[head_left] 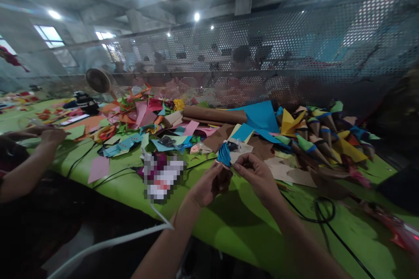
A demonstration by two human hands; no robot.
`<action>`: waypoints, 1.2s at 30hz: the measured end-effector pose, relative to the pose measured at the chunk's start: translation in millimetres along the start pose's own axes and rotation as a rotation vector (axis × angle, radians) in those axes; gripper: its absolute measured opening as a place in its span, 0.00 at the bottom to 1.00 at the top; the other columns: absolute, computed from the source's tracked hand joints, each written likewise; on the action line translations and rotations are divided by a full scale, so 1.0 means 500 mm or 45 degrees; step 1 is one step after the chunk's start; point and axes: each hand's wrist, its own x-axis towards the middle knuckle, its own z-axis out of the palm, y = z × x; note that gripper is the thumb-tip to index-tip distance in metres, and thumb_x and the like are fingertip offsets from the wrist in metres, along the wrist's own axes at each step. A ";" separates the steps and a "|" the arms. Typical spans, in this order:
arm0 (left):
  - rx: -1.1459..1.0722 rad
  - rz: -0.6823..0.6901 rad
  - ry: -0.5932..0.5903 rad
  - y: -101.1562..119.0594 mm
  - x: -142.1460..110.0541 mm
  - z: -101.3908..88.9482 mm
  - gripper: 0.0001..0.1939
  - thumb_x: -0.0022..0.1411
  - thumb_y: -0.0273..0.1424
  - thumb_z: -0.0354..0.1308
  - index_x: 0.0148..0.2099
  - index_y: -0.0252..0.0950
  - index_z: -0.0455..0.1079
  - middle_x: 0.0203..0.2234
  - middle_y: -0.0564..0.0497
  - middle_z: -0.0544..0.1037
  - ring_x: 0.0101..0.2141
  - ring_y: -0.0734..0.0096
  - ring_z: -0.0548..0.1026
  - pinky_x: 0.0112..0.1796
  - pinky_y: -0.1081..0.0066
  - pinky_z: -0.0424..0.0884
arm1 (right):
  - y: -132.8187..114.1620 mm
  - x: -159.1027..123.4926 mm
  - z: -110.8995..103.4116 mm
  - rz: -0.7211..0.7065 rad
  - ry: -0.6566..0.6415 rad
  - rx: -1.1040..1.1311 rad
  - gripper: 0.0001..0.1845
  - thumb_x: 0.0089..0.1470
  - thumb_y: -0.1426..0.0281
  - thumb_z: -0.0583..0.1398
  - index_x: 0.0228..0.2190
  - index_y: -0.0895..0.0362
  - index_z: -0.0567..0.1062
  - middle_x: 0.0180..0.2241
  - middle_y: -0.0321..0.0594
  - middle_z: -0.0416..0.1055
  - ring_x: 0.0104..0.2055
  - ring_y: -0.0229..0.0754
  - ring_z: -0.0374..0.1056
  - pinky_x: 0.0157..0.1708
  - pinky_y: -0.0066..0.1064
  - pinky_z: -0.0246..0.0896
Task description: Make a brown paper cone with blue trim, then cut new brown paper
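Upright above the table's front part, a small blue pleated piece (224, 154), which looks like folded paper, has a pale tip and a pale lower edge. My left hand (211, 185) is closed round its base from below. At its lower right edge, the fingertips of my right hand (257, 176) pinch together, and whatever thin bit they grip there is too small to make out. Behind it lie sheets of blue paper (242, 132) and small clear plastic packets.
Paper scraps are heaped along the green table (242, 222). Brown paper cones (322, 126) lie at right, beside black cable loops (324, 209). A phone (165, 178) with a white cord lies left of my hands. Another person's hand (52, 135) works at far left, near a fan (98, 80).
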 end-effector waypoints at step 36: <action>0.111 0.036 0.061 -0.013 0.011 -0.008 0.27 0.53 0.55 0.62 0.32 0.34 0.66 0.21 0.55 0.69 0.18 0.82 0.61 0.19 0.79 0.52 | 0.027 0.005 0.003 -0.190 0.051 -0.302 0.16 0.48 0.59 0.68 0.28 0.54 0.68 0.30 0.36 0.67 0.34 0.42 0.64 0.34 0.32 0.59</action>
